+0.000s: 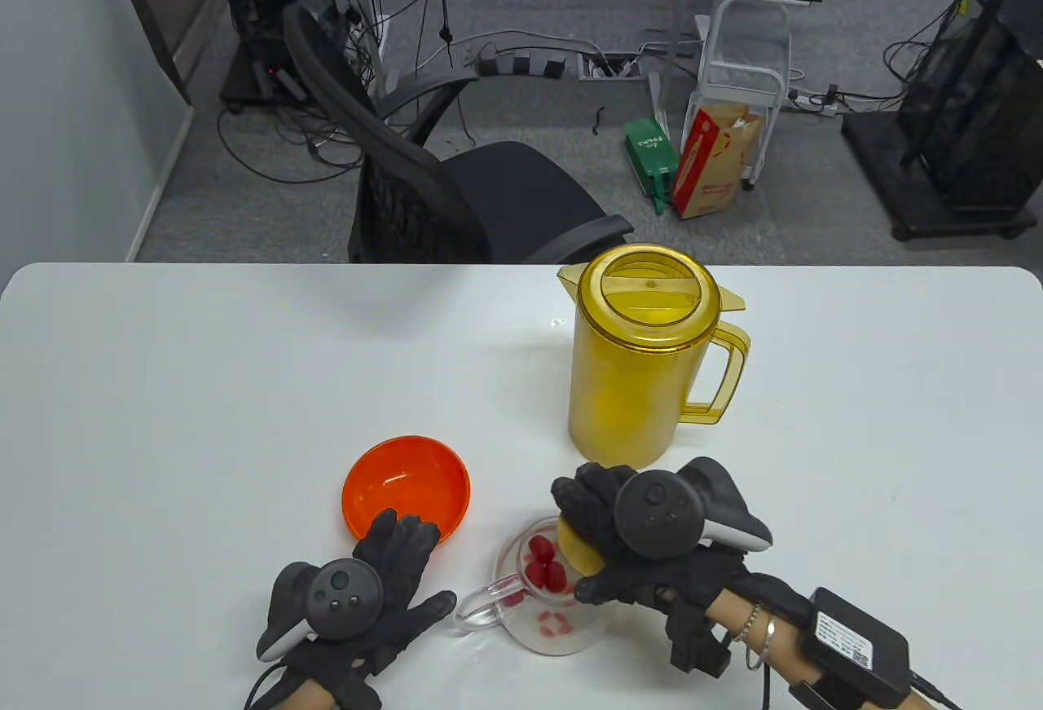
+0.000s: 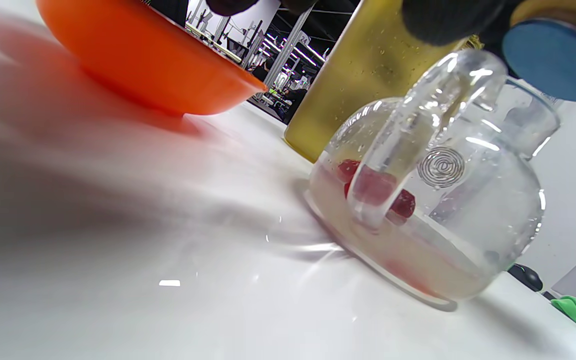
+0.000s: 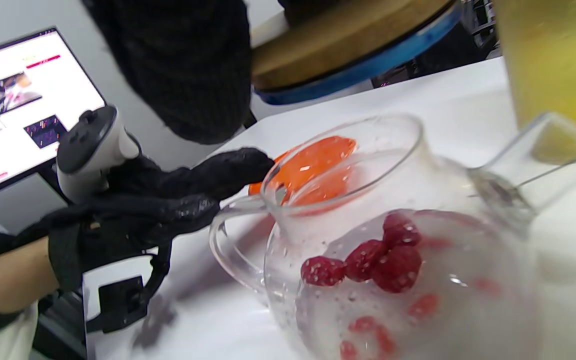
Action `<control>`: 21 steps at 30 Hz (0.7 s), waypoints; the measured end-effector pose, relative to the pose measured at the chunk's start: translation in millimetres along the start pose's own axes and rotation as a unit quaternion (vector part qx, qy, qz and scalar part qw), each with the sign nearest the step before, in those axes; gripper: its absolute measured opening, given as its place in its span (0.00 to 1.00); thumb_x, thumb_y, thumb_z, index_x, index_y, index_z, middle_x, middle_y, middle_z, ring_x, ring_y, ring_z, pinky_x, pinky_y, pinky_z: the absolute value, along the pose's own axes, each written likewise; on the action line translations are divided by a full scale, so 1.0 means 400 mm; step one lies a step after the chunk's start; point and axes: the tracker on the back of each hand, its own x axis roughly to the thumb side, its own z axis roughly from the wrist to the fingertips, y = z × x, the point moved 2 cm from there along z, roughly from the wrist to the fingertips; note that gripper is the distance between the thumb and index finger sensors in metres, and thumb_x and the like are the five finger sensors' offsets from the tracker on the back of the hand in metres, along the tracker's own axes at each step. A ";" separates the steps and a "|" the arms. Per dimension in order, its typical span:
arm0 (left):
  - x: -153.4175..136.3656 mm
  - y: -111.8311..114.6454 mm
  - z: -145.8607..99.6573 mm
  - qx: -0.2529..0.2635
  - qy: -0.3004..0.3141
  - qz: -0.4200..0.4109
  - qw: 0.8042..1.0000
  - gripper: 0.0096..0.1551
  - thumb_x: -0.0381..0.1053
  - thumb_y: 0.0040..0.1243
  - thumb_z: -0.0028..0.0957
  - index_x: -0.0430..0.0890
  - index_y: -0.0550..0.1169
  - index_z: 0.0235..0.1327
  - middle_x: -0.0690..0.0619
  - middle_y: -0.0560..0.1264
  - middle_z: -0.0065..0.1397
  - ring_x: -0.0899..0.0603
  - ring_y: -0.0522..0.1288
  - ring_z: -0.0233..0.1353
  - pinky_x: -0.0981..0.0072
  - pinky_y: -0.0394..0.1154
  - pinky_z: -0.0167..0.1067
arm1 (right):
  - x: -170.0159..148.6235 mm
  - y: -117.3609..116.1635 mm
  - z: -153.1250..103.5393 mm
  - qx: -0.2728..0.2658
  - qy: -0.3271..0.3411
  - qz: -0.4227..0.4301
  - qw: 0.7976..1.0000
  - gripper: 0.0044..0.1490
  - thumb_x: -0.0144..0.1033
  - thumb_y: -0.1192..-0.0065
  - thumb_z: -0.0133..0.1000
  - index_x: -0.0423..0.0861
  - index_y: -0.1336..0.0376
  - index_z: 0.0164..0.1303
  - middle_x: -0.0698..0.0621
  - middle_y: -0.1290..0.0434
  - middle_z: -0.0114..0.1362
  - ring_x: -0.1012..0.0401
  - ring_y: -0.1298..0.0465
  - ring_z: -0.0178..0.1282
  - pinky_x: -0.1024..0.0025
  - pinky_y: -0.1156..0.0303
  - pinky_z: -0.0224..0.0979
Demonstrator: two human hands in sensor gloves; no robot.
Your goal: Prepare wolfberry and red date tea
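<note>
A clear glass teapot stands near the table's front edge with several red fruits and some liquid inside; it also shows in the left wrist view and the right wrist view. My right hand holds a round wooden lid with a blue rim just above the teapot's mouth. My left hand rests flat on the table, fingers spread, beside the teapot's handle and touching the orange bowl. The bowl looks empty.
A tall yellow lidded pitcher stands just behind the teapot, handle to the right. The white table stretches left and right of the objects. A black office chair stands behind the far edge.
</note>
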 end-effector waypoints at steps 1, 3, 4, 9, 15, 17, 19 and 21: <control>0.000 0.000 0.000 0.000 0.001 0.000 1.000 0.49 0.69 0.49 0.61 0.41 0.51 0.83 0.33 0.50 0.87 0.27 0.40 0.84 0.33 0.45 0.73 | 0.004 -0.014 0.016 0.010 0.003 -0.007 1.000 0.65 0.44 0.21 0.51 0.34 0.58 0.85 0.28 0.57 0.83 0.30 0.53 0.76 0.33 0.53 0.75; 0.000 -0.001 0.000 0.001 0.002 0.000 1.000 0.49 0.69 0.49 0.61 0.41 0.51 0.83 0.34 0.50 0.87 0.27 0.40 0.84 0.33 0.45 0.73 | 0.007 -0.035 0.035 0.023 0.006 -0.003 1.000 0.65 0.44 0.21 0.51 0.34 0.58 0.85 0.28 0.57 0.83 0.30 0.53 0.76 0.33 0.53 0.75; 0.000 -0.001 0.000 0.001 0.003 -0.001 1.000 0.49 0.69 0.49 0.61 0.40 0.51 0.83 0.33 0.50 0.87 0.27 0.40 0.84 0.33 0.45 0.73 | 0.006 -0.047 0.044 0.029 0.005 -0.001 1.000 0.65 0.44 0.21 0.51 0.34 0.58 0.85 0.28 0.57 0.83 0.30 0.53 0.76 0.33 0.53 0.75; 0.000 0.001 0.000 -0.003 0.003 -0.001 1.000 0.49 0.69 0.49 0.61 0.41 0.51 0.83 0.34 0.50 0.87 0.27 0.39 0.84 0.33 0.45 0.73 | -0.003 -0.088 0.070 0.046 0.012 -0.003 0.999 0.65 0.44 0.21 0.51 0.34 0.57 0.85 0.28 0.57 0.83 0.30 0.53 0.76 0.33 0.53 0.75; -0.002 0.000 -0.001 -0.004 -0.001 -0.001 1.000 0.49 0.69 0.49 0.62 0.41 0.51 0.83 0.34 0.50 0.87 0.27 0.40 0.84 0.33 0.45 0.73 | -0.014 -0.117 0.077 0.065 0.015 0.007 0.998 0.64 0.45 0.23 0.52 0.34 0.57 0.85 0.27 0.58 0.83 0.29 0.53 0.76 0.32 0.53 0.75; -0.002 0.000 0.000 -0.004 -0.001 0.000 1.000 0.49 0.69 0.49 0.61 0.41 0.51 0.83 0.33 0.50 0.87 0.27 0.40 0.84 0.33 0.45 0.73 | -0.017 -0.119 0.076 0.065 0.017 0.011 0.998 0.63 0.45 0.23 0.52 0.34 0.58 0.85 0.27 0.58 0.84 0.30 0.54 0.76 0.32 0.54 0.75; -0.001 0.001 0.000 -0.006 -0.001 0.000 1.000 0.49 0.69 0.49 0.61 0.41 0.51 0.83 0.33 0.50 0.87 0.27 0.40 0.84 0.33 0.45 0.73 | -0.017 -0.120 0.074 0.066 0.017 0.009 0.998 0.63 0.45 0.24 0.53 0.34 0.58 0.85 0.28 0.59 0.84 0.30 0.55 0.76 0.33 0.54 0.75; 0.000 0.002 0.000 -0.007 0.000 0.002 1.000 0.49 0.69 0.49 0.61 0.41 0.51 0.83 0.33 0.50 0.87 0.27 0.40 0.84 0.33 0.45 0.73 | -0.021 -0.122 0.072 0.071 0.015 0.014 0.997 0.63 0.46 0.25 0.54 0.35 0.59 0.85 0.28 0.60 0.84 0.30 0.55 0.77 0.33 0.54 0.76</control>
